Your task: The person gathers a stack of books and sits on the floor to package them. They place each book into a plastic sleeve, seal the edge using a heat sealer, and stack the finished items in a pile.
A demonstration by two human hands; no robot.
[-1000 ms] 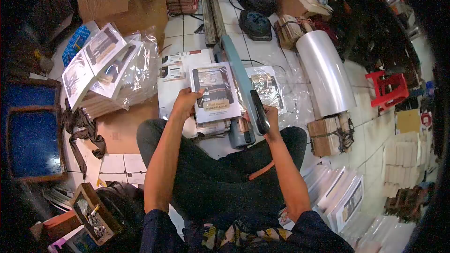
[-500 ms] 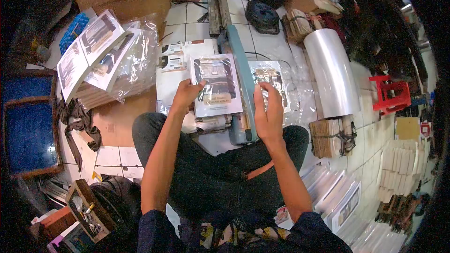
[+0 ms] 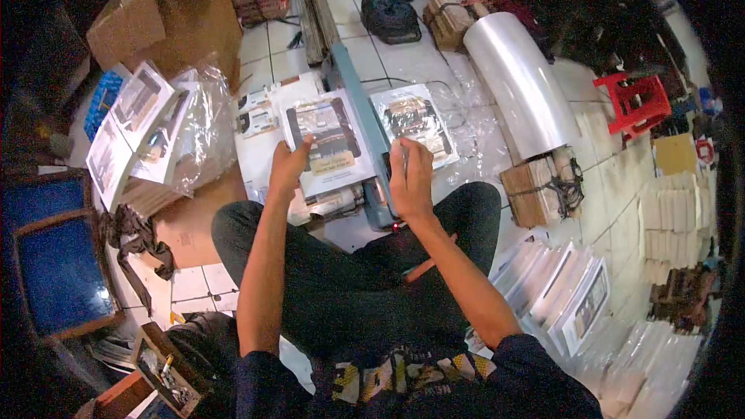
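My left hand (image 3: 289, 171) pinches the left edge of a white printed booklet (image 3: 330, 140), with the thumb on top of its cover. The booklet's right edge lies against a long blue-grey bag sealer (image 3: 358, 109). My right hand (image 3: 412, 178) rests on the sealer's arm near its front end, fingers bent and close together. A small red light glows at the front of the sealer. On its right lies another booklet (image 3: 411, 120) under shiny clear plastic, just beyond my right fingertips. More printed sheets (image 3: 256, 120) lie beneath and left of the held booklet.
A large roll of clear film (image 3: 520, 81) lies at right, near a tied bundle (image 3: 539, 190) and a red stool (image 3: 632, 105). Loose booklets and plastic (image 3: 167, 124) are piled at left. Wrapped booklets (image 3: 555, 295) stand by my right knee. A wooden box (image 3: 167, 368) sits at lower left.
My right hand has come onto the sealer's arm, and the red light now shows. The booklet sits closer against the sealer. The whole view has shifted and tilted slightly.
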